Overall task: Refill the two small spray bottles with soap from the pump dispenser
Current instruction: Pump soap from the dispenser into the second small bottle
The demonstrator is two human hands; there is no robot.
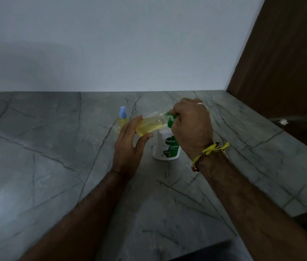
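A capped spray bottle (122, 117) with a blue top stood upright on the grey marble bench (45, 157), toward its far edge. Just to its right, the left hand (130, 146) held an uncapped spray bottle (150, 125) of yellow liquid, tilted, its mouth at the green nozzle. The right hand (190, 125) curled over the pump head of the white pump dispenser (166, 147), which stood on the bench between the hands.

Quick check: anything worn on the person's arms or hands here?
Both forearms bare, no sleeves. Right hand: a ring on one finger, yellow thread and a beaded band at the wrist. Left hand: a thin dark thread at the wrist. No gloves.
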